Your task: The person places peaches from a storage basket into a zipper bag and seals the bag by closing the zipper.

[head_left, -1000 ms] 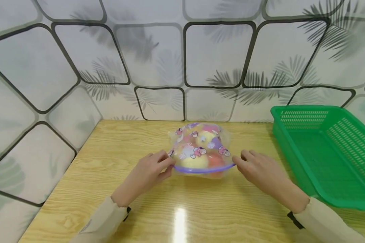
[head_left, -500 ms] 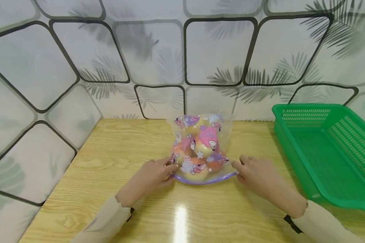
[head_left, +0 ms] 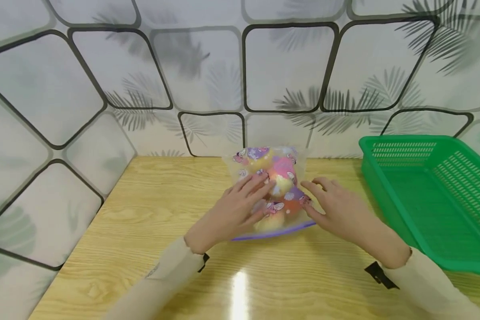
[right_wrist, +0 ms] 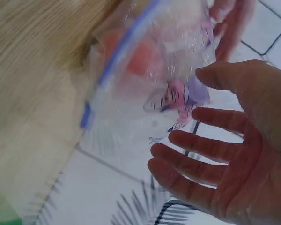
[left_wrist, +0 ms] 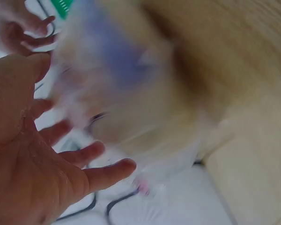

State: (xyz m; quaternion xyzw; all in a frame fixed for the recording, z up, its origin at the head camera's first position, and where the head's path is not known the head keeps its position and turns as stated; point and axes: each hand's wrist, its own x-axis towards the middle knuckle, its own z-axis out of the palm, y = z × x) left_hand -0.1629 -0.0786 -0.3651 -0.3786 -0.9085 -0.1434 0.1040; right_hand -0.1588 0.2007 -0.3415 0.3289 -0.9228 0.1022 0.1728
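A clear zip bag point(head_left: 282, 184) printed with pink and purple cartoon figures lies on the wooden table, bulging with several round yellow and orange-red things. Its purple zip edge point(head_left: 272, 234) faces me. My left hand point(head_left: 228, 211) reaches over the bag's left side with fingers spread and straight. At the bag's right side my right hand point(head_left: 342, 213) has its fingers loosely extended, fingertips right at the plastic. The right wrist view shows the blue-purple zip slider point(right_wrist: 86, 115) at one end of the zip and my right fingers point(right_wrist: 196, 145) straight beside the bag. The left wrist view is blurred.
A green plastic basket point(head_left: 414, 222) with slatted walls stands at the right of the table point(head_left: 164, 191). Behind the table rises a wall point(head_left: 208, 66) with a dark outline and leaf pattern.
Both hands have let go of the ends of the zip edge. The left hand has moved right and up over the bag; the right has shifted slightly upward. The bag now lies flatter, toward the back.
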